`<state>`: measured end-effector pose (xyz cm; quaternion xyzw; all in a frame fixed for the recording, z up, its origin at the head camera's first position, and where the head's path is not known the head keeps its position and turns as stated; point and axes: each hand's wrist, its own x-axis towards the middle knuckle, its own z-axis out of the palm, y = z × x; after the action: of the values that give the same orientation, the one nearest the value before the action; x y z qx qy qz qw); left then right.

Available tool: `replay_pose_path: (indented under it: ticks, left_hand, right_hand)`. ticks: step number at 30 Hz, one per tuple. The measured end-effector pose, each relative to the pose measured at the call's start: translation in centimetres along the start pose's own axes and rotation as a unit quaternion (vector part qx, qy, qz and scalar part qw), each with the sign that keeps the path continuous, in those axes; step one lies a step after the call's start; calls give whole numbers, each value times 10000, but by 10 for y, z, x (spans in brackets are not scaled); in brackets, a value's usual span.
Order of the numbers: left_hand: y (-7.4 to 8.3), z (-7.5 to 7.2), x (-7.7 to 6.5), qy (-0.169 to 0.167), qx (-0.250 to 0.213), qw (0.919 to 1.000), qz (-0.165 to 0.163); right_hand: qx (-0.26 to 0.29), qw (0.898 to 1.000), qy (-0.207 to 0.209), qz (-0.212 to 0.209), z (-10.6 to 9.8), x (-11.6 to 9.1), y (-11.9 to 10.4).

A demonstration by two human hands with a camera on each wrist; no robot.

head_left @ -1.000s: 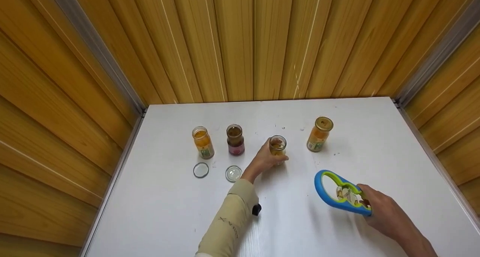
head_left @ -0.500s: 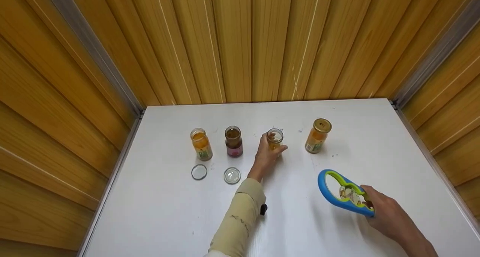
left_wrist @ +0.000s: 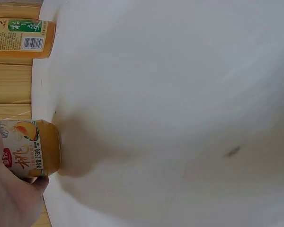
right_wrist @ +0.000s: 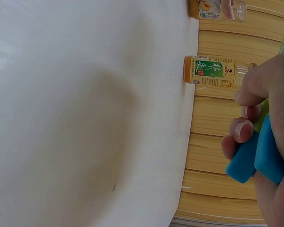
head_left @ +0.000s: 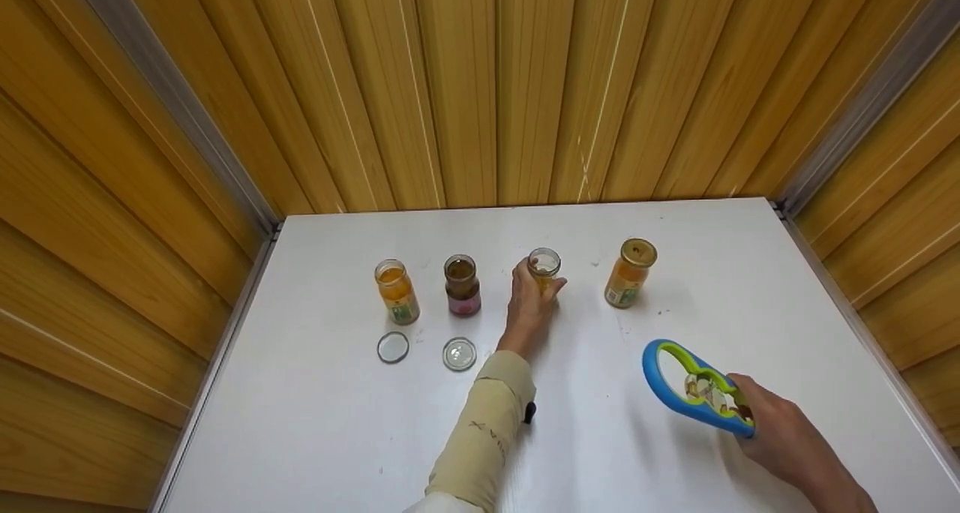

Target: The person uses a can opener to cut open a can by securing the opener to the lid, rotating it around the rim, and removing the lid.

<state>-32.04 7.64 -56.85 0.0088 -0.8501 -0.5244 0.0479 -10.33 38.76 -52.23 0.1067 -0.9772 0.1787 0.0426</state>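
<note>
My left hand (head_left: 529, 301) grips an open glass jar (head_left: 544, 262) around its side. In the left wrist view this jar (left_wrist: 48, 149) has a peach label and orange contents, and its base seems to be at the tabletop. My right hand (head_left: 780, 427) holds a blue and green jar opener (head_left: 660, 382) by its handle, above the table. Something pale and gold shows through the opener's smaller holes; I cannot tell what it is. To the right of the gripped jar stands a lidded jar (head_left: 628, 275) with a gold lid and green label.
An open orange-filled jar (head_left: 397, 294) and an open dark jar (head_left: 463, 288) stand to the left. Two lids (head_left: 393, 347) lie flat in front of them. The white table (head_left: 322, 423) is bounded by wood-patterned walls (head_left: 495, 85).
My left hand has slid the open jar away from me toward the back wall, slightly leftward, closer in line with the others. The right hand still holds the opener, almost unmoved.
</note>
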Motion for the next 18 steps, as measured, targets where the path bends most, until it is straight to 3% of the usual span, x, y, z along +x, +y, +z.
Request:
replay_pose_path:
  ticks: [8,15,18]
  left_hand:
    - [1,-3,1,-82,-29,10000,-42]
    - [0,-2,1,-313,-591,9969,-403]
    - [0,-2,3,-327,-678,9963,-416]
  right_hand:
    - [23,10000,82,15,-4,-3,-1]
    - [70,9999,104,69,-5,-8,-1]
    - [68,9998,91,155,-8,-11,-1]
